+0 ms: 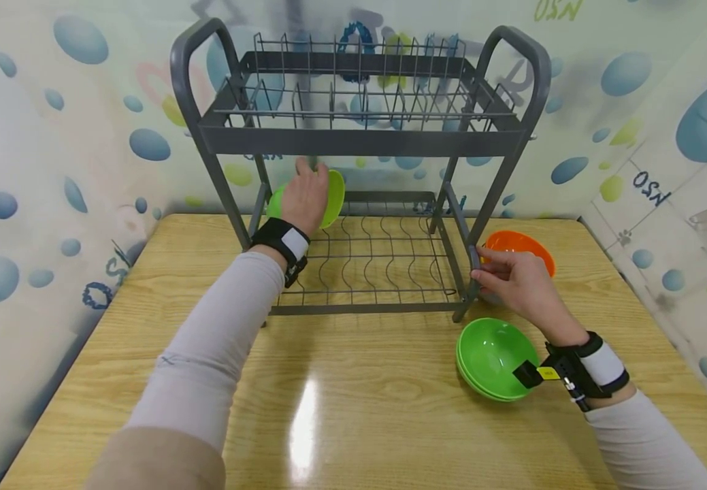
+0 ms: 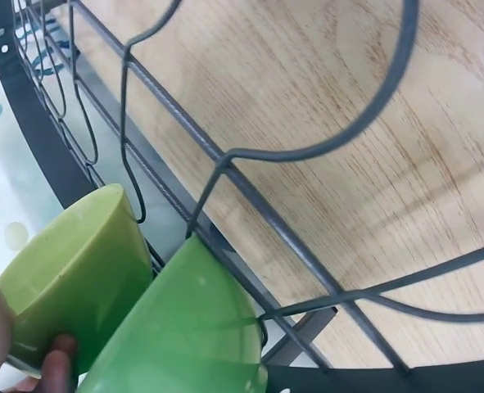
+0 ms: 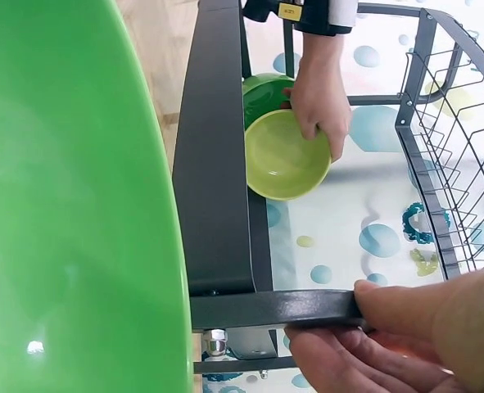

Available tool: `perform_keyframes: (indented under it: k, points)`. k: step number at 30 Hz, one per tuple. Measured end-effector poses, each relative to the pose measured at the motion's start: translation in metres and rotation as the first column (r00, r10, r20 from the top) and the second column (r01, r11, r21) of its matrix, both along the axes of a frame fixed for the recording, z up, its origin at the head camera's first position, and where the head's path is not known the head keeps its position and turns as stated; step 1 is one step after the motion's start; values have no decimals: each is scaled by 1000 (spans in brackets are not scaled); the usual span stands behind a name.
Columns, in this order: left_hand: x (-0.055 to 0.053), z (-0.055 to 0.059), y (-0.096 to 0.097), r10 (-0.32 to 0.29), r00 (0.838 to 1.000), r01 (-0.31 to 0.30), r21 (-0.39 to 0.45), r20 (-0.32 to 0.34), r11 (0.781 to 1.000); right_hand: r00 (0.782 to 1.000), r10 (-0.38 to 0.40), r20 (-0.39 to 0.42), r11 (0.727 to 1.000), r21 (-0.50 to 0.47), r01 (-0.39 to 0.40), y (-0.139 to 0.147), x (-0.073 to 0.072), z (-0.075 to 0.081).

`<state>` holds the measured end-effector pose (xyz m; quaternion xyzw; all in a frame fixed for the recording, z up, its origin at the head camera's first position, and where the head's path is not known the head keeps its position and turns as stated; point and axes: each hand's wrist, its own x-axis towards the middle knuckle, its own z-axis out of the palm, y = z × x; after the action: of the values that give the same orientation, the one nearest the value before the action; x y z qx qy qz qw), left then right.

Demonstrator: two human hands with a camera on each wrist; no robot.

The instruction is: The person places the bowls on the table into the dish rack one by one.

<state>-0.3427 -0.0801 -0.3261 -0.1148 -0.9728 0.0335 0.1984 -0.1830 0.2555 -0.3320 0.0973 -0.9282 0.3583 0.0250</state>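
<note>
At the left end of the dish rack's (image 1: 359, 143) lower shelf, my left hand (image 1: 305, 199) grips a yellow-green bowl (image 1: 336, 197) by its rim. The bowl stands on its side, its hollow facing right. Just left of it, a green bowl (image 2: 192, 336) stands tilted among the shelf wires, partly hidden by the hand in the head view. My right hand (image 1: 527, 289) pinches the rack's right side bar (image 3: 282, 309) between thumb and fingers. Below that hand, stacked green bowls (image 1: 494, 361) sit on the table, right of the rack.
Behind the right hand lies an orange bowl (image 1: 518, 245), partly covered by it. The rack's upper wire basket (image 1: 359, 112) hangs above the left hand. A wooden table (image 1: 353, 395) carries everything, with a patterned wall covering (image 1: 151, 144) behind.
</note>
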Motion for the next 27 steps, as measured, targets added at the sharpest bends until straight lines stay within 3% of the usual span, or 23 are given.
perform_keyframes:
  k: [10, 13, 18, 27]
  points:
    - [2, -6, 5, 15, 1000, -16, -51, -20, 999, 1000, 1, 5, 1000, -21, -1, -1, 1, 1]
    - [4, -8, 9, -16, 1000, 15, -88, -10, 996, 1000, 2, 7, 1000, -18, -2, -1, 1, 1]
    - [6, -13, 17, -96, 994, 89, -121, -50, 989, 1000, 3, 4, 1000, -10, -3, -1, 1, 1]
    - [13, -12, 21, -97, 993, 92, -86, -64, 992, 1000, 1, 1, 1000, -7, -1, 0, 1, 0]
